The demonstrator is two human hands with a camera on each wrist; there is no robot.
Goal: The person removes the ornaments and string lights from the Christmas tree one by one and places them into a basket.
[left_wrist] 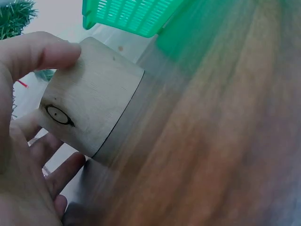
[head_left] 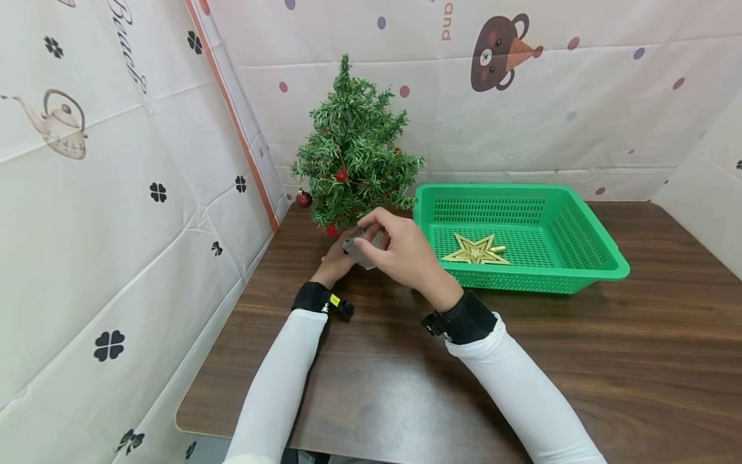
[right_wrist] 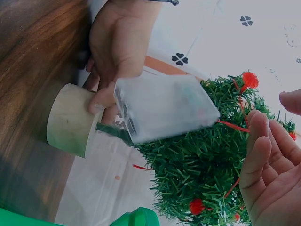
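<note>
A small green Christmas tree [head_left: 353, 138] with red balls stands at the back left. My left hand [head_left: 337, 259] grips its round wooden base [left_wrist: 91, 96], thumb at the rim and fingers around the side. In the right wrist view, a blurred, whitish translucent battery box [right_wrist: 164, 108] shows in front of the lower branches, with a red wire [right_wrist: 233, 125] at its corner. That wire runs up to the fingertips of my right hand [right_wrist: 273, 174]. Its fingers are loosely bent and its thumb stands apart from them, beside the tree. The box lies clear of the palm.
To the right of the tree sits a green plastic basket [head_left: 605, 261] holding a gold star [head_left: 476, 250]. All of this is on a brown wooden table [head_left: 382, 380]. A white patterned cloth [head_left: 498, 129] hangs behind and at the sides.
</note>
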